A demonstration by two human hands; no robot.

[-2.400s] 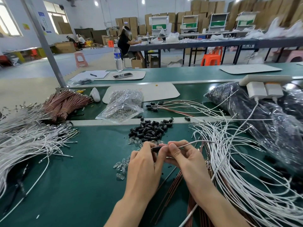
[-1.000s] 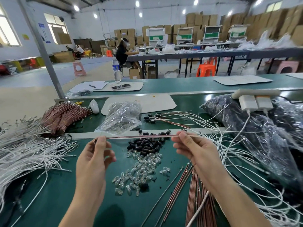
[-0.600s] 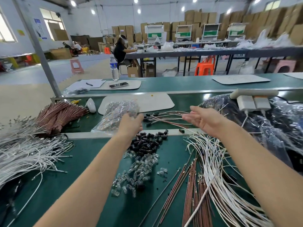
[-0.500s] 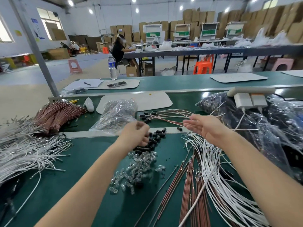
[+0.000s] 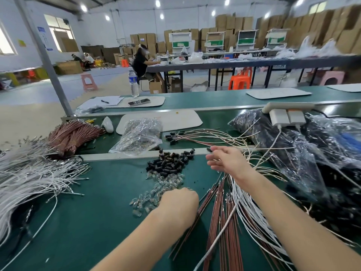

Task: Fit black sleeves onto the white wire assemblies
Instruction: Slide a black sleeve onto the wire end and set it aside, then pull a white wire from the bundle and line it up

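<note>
Reaching among black sleeves [image 5: 170,163] and white wire assemblies [image 5: 252,208] on the desk [image 5: 97,216].
Holding the right hand [image 5: 227,161], fingers straight and empty, over the wires beside the sleeve heap; resting the left hand [image 5: 178,201] knuckles-up on clear caps [image 5: 150,196], fingers hidden, grip impossible to tell.
</note>
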